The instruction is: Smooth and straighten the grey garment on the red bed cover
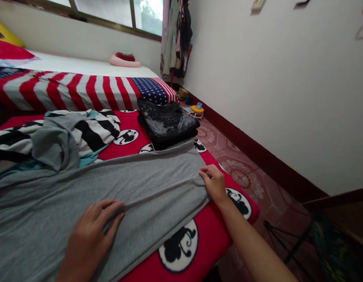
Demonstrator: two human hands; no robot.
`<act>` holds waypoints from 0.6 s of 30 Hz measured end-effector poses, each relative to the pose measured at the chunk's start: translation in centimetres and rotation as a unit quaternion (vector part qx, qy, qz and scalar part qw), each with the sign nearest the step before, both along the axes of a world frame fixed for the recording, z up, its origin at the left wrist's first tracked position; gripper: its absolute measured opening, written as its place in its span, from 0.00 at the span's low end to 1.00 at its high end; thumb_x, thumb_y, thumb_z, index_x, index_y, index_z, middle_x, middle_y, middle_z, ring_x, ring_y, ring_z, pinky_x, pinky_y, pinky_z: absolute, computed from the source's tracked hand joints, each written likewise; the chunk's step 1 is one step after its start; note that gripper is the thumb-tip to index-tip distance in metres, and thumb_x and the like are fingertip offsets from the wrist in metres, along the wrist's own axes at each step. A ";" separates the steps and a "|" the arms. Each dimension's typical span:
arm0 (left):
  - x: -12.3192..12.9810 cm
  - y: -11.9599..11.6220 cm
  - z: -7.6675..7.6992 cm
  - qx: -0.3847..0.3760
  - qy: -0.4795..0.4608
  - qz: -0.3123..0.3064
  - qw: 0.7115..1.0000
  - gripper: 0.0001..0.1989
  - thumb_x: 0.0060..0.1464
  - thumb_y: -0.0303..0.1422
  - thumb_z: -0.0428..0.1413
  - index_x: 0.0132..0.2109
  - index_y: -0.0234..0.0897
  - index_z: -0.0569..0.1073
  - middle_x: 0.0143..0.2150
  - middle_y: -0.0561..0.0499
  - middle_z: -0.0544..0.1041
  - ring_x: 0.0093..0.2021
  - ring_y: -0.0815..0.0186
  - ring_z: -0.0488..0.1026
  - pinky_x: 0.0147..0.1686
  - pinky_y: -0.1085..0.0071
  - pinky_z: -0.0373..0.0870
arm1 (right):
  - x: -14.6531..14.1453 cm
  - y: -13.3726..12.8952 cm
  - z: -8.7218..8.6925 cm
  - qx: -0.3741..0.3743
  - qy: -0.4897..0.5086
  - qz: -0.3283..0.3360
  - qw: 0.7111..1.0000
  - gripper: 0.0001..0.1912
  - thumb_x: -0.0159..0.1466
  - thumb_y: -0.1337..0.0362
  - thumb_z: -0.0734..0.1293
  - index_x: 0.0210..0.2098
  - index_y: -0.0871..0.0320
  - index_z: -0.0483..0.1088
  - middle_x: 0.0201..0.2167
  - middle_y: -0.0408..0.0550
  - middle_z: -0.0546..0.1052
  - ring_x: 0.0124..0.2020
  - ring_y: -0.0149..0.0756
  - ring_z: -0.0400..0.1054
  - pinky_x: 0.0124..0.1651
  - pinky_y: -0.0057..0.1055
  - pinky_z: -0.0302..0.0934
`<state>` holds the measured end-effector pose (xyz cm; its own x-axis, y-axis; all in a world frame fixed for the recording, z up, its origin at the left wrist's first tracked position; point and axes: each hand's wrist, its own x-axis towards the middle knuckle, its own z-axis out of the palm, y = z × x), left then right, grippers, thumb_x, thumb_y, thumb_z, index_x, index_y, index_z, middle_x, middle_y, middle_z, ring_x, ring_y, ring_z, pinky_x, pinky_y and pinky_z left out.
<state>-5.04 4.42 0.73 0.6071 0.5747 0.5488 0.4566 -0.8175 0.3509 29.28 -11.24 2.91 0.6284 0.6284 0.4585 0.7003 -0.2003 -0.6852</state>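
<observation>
A long grey garment (158,176) lies stretched across the bed's red cover; its exact kind is not clear. At its right end, my right hand (213,182) pinches the edge between thumb and fingers. My left hand (92,231) rests low on the cloth, thumb and forefinger drawn close around a raised fold. That fold runs in a line between both hands. Just beyond the garment sits a stack of folded black clothes (169,121), the top one with lace and sheer fabric. To the left is a heap with a black-and-white striped cloth (95,133).
The red cover (211,231) ends at the right, above a tiled floor (243,172). A small yellow stool (197,109) stands by the white wall. Behind is another bed with a flag-patterned cover (96,90). Dark thin legs (287,239) of some object stand at lower right.
</observation>
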 end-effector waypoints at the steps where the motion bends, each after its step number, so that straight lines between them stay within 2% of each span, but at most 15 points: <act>1: -0.1 -0.2 -0.1 0.025 -0.003 -0.021 0.999 0.11 0.61 0.39 0.52 0.47 0.44 0.75 0.44 0.48 0.76 0.44 0.57 0.75 0.48 0.58 0.71 | 0.2 0.6 -0.3 -0.011 -0.009 0.003 1.000 0.04 0.61 0.65 0.65 0.30 0.57 0.72 0.31 0.47 0.74 0.34 0.37 0.69 0.38 0.32 0.63; 4: -0.4 -1.0 -0.4 0.064 -0.011 -0.122 0.990 0.12 0.60 0.29 0.52 0.49 0.46 0.74 0.47 0.51 0.77 0.47 0.62 0.75 0.50 0.65 0.71 | 0.7 1.4 -0.6 -0.016 -0.016 0.005 1.000 0.04 0.60 0.66 0.66 0.29 0.57 0.72 0.30 0.46 0.74 0.33 0.36 0.68 0.37 0.32 0.62; 6: -0.2 -1.3 -0.5 0.052 0.014 -0.170 0.984 0.15 0.61 0.29 0.52 0.54 0.46 0.73 0.51 0.51 0.77 0.52 0.64 0.74 0.52 0.68 0.71 | 1.0 1.4 -0.3 -0.017 -0.032 -0.001 0.999 0.03 0.61 0.66 0.66 0.31 0.56 0.72 0.32 0.46 0.74 0.33 0.36 0.68 0.37 0.31 0.62; 8: 0.4 -1.4 -0.6 0.035 0.070 -0.176 0.981 0.20 0.61 0.35 0.53 0.60 0.45 0.68 0.58 0.49 0.73 0.57 0.61 0.71 0.55 0.66 0.71 | 1.4 1.2 0.0 -0.041 -0.059 -0.008 0.997 0.03 0.61 0.66 0.66 0.32 0.56 0.72 0.32 0.47 0.75 0.34 0.36 0.69 0.37 0.31 0.63; 11: 1.3 -1.7 -0.3 0.028 0.157 -0.163 0.974 0.30 0.62 0.42 0.51 0.68 0.42 0.57 0.67 0.47 0.64 0.65 0.56 0.63 0.60 0.58 0.66 | 1.4 0.9 0.3 -0.088 -0.097 -0.017 0.991 0.05 0.61 0.67 0.65 0.30 0.57 0.73 0.32 0.50 0.74 0.35 0.40 0.68 0.39 0.35 0.63; 14: 1.9 -2.4 0.7 -0.008 0.207 -0.164 0.965 0.31 0.64 0.42 0.48 0.70 0.42 0.50 0.71 0.48 0.55 0.70 0.57 0.52 0.65 0.54 0.57 | -0.4 1.5 0.8 -0.091 -0.188 -0.046 0.977 0.07 0.62 0.65 0.64 0.36 0.57 0.75 0.39 0.55 0.74 0.43 0.48 0.67 0.47 0.44 0.61; 16: 2.0 -2.8 1.2 -0.041 0.216 -0.166 0.961 0.31 0.64 0.43 0.48 0.70 0.42 0.50 0.72 0.49 0.51 0.71 0.58 0.48 0.67 0.55 0.53 | -3.1 2.5 0.8 -0.061 -0.227 0.002 0.972 0.13 0.64 0.61 0.63 0.46 0.56 0.73 0.48 0.56 0.74 0.51 0.50 0.65 0.54 0.48 0.58; 18: 1.9 -2.9 1.5 -0.066 0.219 -0.163 0.960 0.32 0.63 0.45 0.48 0.70 0.41 0.51 0.72 0.49 0.50 0.72 0.58 0.45 0.68 0.55 0.49 | -6.5 3.5 0.2 -0.055 -0.232 0.136 0.962 0.21 0.67 0.58 0.61 0.58 0.54 0.66 0.58 0.55 0.70 0.60 0.50 0.61 0.61 0.50 0.53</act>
<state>-3.10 1.51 2.21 0.9221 0.3620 0.1364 0.3113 -0.9037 0.2938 22.78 -7.70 3.13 0.1775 0.8019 0.5705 0.9623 -0.0199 -0.2714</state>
